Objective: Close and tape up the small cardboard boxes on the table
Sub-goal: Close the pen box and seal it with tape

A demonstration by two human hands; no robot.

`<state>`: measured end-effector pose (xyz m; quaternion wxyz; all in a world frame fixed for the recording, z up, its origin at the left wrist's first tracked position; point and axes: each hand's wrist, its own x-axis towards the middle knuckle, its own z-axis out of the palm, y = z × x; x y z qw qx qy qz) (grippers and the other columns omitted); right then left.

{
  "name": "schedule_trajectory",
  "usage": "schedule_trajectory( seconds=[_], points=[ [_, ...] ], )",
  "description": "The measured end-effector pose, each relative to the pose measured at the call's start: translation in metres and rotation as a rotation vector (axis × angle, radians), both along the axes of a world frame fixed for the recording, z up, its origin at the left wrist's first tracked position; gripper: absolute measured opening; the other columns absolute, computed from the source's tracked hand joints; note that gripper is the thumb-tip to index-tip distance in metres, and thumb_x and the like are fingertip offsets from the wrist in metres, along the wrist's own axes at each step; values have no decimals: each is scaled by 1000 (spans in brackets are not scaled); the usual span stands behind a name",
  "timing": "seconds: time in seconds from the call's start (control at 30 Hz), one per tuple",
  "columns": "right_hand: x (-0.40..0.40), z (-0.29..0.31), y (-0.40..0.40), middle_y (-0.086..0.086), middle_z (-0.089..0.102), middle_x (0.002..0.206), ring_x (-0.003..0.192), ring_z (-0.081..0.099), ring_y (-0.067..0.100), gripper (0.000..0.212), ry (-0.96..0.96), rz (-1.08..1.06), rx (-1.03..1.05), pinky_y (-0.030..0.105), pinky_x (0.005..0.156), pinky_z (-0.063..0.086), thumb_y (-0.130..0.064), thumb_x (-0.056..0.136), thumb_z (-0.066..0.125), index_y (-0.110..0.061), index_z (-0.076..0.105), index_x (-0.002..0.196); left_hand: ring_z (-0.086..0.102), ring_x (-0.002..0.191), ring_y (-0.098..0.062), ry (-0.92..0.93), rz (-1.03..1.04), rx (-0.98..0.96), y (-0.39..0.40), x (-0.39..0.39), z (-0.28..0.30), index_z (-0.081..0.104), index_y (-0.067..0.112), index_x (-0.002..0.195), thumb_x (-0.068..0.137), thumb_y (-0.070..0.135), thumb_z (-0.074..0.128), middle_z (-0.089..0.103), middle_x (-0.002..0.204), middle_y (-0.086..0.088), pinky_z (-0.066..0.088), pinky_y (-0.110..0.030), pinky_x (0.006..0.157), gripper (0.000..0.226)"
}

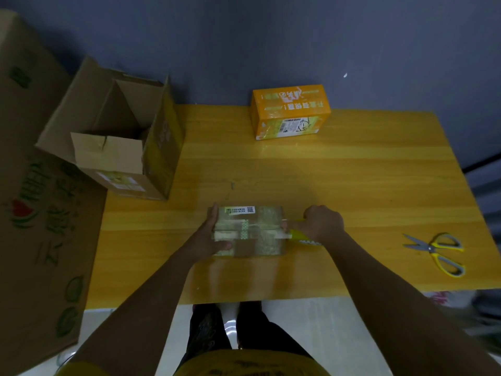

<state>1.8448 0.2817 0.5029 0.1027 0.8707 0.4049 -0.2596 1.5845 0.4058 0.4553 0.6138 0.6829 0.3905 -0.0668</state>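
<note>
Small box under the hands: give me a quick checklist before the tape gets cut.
1. Left hand steadies the small box: ok.
2. Right hand grips the yellow tape dispenser at the box's right end: ok.
3. Flaps closed under tape: ok.
4. Tape runs fully across the seam: cannot tell.
5. Scissors lie apart, on the table at the right: ok.
6. Orange box out of the way: ok.

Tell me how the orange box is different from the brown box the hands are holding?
The orange box stands alone at the table's far edge; the brown box lies near the front between the left hand and right hand. The orange box is bright with printed writing; the brown box is dull, patched with tape. The orange box looks taller. Both are closed.
</note>
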Motion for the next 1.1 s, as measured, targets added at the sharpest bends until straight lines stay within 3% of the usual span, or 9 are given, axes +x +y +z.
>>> schedule_trajectory(
  seconds=[0.13, 0.2, 0.3, 0.43, 0.53, 0.6, 0.73, 0.87, 1.1],
  points=[
    [-7, -2, 10, 5, 64, 106, 105, 61, 26, 74, -82, 77, -75, 35, 85, 41, -83, 73, 47, -15, 62, 99, -6, 148, -19, -8, 31, -33, -1, 1, 2, -19, 23, 149, 82, 18, 72, -28, 155, 3, 24, -46, 117, 113],
    [-10, -5, 14, 4, 62, 115, 110, 59, 24, 71, -121, 108, -96, 37, 91, 37, -79, 76, 49, -17, 61, 109, -9, 148, -21, 34, -4, -15, 0, 0, 2, -20, 24, 149, 78, 34, 71, -27, 156, 2, 20, -48, 118, 116],
    [-12, -7, 18, 1, 62, 113, 109, 58, 22, 65, -117, 92, -139, 38, 94, 35, -77, 79, 48, -20, 60, 107, -17, 147, -22, 266, -22, 84, -4, 7, -1, -16, 37, 150, 80, 67, 48, -23, 158, 6, 5, -50, 119, 99],
    [-13, -10, 19, 0, 62, 112, 109, 58, 21, 63, -118, 94, -142, 38, 94, 34, -76, 81, 47, -21, 60, 108, 5, 147, -27, 345, 318, 362, -20, 39, -11, 9, 28, 153, 99, 52, 29, 3, 161, -6, 15, -49, 117, 62],
    [-13, -13, 18, -1, 63, 110, 106, 59, 21, 62, -112, 86, -137, 38, 93, 33, -76, 81, 47, -21, 61, 106, 19, 142, -31, 558, 316, 655, -40, 55, -18, 13, 27, 152, 100, 48, 21, 14, 158, -12, 32, -49, 106, 57],
    [-14, -16, 19, -1, 64, 109, 105, 60, 21, 62, -128, 93, -132, 39, 92, 33, -76, 81, 46, -21, 61, 104, 11, 146, -31, 632, 270, 757, -42, 58, -24, 6, 22, 154, 101, 46, 18, 7, 160, -15, 21, -53, 111, 59],
    [-14, -16, 18, 0, 64, 109, 105, 60, 22, 60, -128, 94, -119, 39, 92, 34, -75, 81, 47, -20, 62, 103, -3, 148, -33, 629, 61, 944, -38, 67, -36, -9, 4, 150, 103, 36, 24, -9, 159, -16, 5, -53, 118, 65],
    [-15, -18, 15, 0, 64, 113, 107, 59, 21, 63, -138, 114, -123, 38, 91, 34, -75, 82, 45, -21, 62, 109, -10, 147, -33, 561, -158, 967, -70, 98, -37, -17, 8, 148, 100, 39, 15, -20, 158, -13, -7, -67, 108, 66],
    [9, -10, 5, 5, 66, 114, 107, 62, 23, 63, 58, 100, -14, 29, 73, 41, -72, 78, 54, -18, 68, 107, 11, 148, -24, 363, -133, 949, -73, 99, -31, 12, 14, 152, 95, 41, 3, 15, 160, -2, -10, -62, 111, 63]
  ],
)
